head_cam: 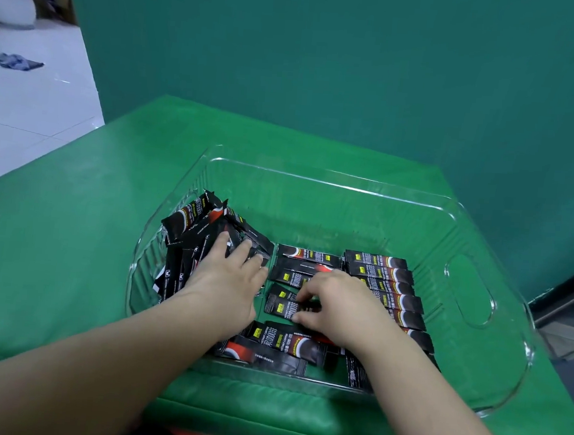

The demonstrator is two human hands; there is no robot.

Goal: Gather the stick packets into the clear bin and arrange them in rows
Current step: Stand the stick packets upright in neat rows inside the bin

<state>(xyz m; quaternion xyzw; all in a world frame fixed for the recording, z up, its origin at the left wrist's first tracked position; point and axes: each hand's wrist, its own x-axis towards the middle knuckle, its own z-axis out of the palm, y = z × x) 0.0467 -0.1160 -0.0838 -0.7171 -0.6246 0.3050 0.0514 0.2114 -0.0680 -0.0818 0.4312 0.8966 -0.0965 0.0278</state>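
On the green cloth (71, 234), the clear bin (333, 183) holds everything. The left hand (229, 278), fingers flat, restrains the loose pile (195, 224); the right hand (337, 303) pinches one packet (280, 302), apparently aligning the middle row.

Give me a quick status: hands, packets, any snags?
Left hand flat on loose heap. Right hand pinching one packet. Neat row at right of clear bin. No snags.

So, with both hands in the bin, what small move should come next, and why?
Probably the right hand should slide the packet it pinches straight into the middle row. That packet lies slightly askew, while the right row is already neat. The left hand rests on the loose pile in the clear bin.
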